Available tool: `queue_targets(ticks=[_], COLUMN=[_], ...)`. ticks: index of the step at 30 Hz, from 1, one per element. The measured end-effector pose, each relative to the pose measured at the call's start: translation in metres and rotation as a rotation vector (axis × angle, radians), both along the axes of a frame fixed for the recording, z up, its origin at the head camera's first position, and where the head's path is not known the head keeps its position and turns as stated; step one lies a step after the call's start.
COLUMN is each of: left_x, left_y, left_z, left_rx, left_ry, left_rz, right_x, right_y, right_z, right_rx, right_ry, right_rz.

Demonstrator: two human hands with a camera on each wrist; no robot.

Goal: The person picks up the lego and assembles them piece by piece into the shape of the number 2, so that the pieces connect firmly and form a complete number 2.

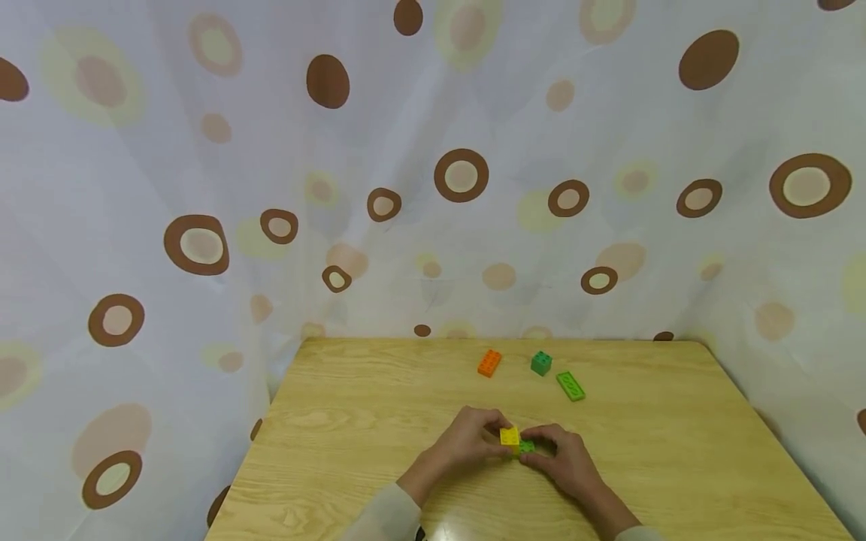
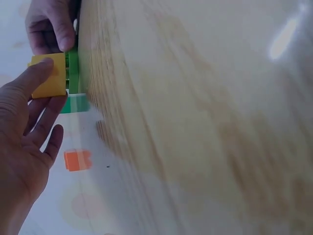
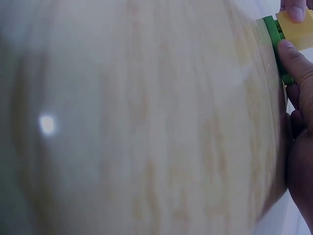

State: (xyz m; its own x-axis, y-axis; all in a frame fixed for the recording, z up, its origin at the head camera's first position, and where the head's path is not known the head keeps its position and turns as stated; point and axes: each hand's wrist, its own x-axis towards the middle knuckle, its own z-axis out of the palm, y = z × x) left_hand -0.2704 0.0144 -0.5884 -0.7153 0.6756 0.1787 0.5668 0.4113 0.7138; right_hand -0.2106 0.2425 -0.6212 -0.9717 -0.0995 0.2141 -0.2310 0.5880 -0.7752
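Note:
In the head view, my left hand (image 1: 471, 437) pinches a yellow toy building brick (image 1: 510, 435) between thumb and fingers. Beside it my right hand (image 1: 567, 458) holds a flat light-green studded brick (image 1: 526, 447) by its edges, low against the table. The yellow brick (image 2: 50, 76) stands over the left end of the green one (image 2: 73, 72), against its studs; whether the two are fully pressed together I cannot tell. From the right wrist, the thumb lies along the green brick (image 3: 272, 41) close to the yellow brick (image 3: 295, 30).
Farther back on the wooden table (image 1: 352, 406) lie an orange brick (image 1: 489, 363), a dark-green brick (image 1: 541, 363) and another flat light-green brick (image 1: 571, 386). A spotted curtain (image 1: 406, 248) hangs behind the table and along its sides.

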Motion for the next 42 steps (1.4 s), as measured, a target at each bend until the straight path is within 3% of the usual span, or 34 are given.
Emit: queue_targets(ticks=[6, 11, 20, 25, 29, 32, 42], left_x=[0.0, -0.001, -0.003, -0.009, -0.013, -0.014, -0.011], left_y=[0.001, 0.001, 0.002, -0.01, -0.023, -0.021, -0.019], left_z=[-0.002, -0.003, -0.014, -0.025, -0.027, -0.024, -0.029], left_rx=[-0.043, -0.07, -0.046, -0.172, -0.211, -0.212, -0.287], left_ry=[0.015, 0.055, 0.105, 0.167, 0.102, 0.066, 0.171], left_rz=[-0.017, -0.011, 0.0, -0.036, -0.079, -0.085, -0.064], right_x=[0.001, -0.002, -0.006, -0.003, -0.002, -0.002, -0.003], right_y=[-0.002, -0.002, 0.0, 0.0, 0.001, 0.002, 0.001], right_z=[-0.003, -0.003, -0.002, -0.001, -0.001, -0.001, -0.001], right_rx=[0.007, 0.028, -0.003, -0.014, -0.041, -0.081, -0.084], right_ry=[-0.024, 0.011, -0.015, -0.063, -0.118, -0.126, -0.129], right_rz=[-0.033, -0.02, 0.008, 0.011, 0.007, 0.006, 0.002])
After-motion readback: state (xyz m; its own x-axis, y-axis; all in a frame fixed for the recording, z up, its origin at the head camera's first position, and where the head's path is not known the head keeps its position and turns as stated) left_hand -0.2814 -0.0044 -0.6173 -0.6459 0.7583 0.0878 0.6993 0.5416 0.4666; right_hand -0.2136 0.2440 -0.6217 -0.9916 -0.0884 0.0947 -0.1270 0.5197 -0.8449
